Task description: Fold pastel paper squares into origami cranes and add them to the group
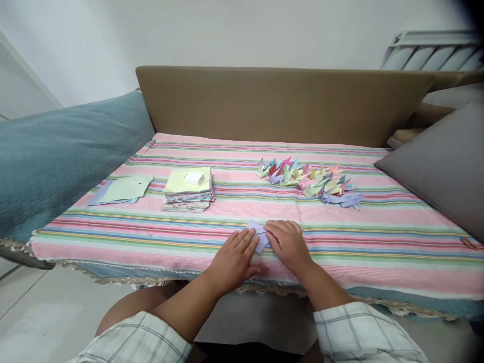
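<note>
A small folded piece of lavender origami paper [260, 241] lies on the striped cloth near the front edge of the sofa seat. My left hand [233, 259] rests on its left side, palm down, with the fingers stretched out flat. On the right, my right hand [289, 247] has its fingers bent and closed on the paper's edge. Parts of the paper are hidden beneath the fingers. Farther back to the right sits a cluster of many-coloured folded paper cranes [302, 179].
A stack of square paper [188, 199] stands back left, with a white plug adapter [194, 177] on top. Loose pale sheets [128, 188] lie left of it. A grey cushion [442, 171] is at the right, a blue-covered armrest [71, 151] at the left.
</note>
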Motion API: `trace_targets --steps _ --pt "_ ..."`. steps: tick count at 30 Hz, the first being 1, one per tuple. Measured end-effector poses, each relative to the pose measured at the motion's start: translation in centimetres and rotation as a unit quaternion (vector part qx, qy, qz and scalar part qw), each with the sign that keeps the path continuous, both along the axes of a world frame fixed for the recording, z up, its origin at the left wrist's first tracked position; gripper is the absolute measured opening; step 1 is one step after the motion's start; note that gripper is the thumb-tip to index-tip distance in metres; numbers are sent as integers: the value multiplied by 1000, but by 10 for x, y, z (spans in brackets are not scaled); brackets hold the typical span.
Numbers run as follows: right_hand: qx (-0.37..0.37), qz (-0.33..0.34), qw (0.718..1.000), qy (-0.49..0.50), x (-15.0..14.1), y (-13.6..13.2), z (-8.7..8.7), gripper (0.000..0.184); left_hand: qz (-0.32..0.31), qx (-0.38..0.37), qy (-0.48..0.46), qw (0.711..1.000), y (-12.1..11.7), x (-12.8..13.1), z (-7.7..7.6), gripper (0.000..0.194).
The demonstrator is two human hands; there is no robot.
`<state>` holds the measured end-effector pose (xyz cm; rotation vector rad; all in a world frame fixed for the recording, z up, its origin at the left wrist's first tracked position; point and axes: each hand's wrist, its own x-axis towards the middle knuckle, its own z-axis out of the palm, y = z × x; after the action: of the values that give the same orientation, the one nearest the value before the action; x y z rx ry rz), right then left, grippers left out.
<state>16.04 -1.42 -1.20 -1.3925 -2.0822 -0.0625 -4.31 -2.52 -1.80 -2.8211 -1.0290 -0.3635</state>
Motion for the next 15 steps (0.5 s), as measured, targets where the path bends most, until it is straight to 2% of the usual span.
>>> trace_targets --steps 3,6,11,15 --pt "-13 -33 999 12 22 0 -6 23 -1 -1 15 1000 2 0 4 70" --pt "-30 -35 999 18 35 1 -11 27 8 -7 22 1000 2 3 11 71" --pt "-66 -26 996 50 38 3 -11 28 19 -10 26 999 3 9 18 69" --pt "-88 -46 990 102 36 5 -8 27 15 -3 33 999 4 10 19 68"
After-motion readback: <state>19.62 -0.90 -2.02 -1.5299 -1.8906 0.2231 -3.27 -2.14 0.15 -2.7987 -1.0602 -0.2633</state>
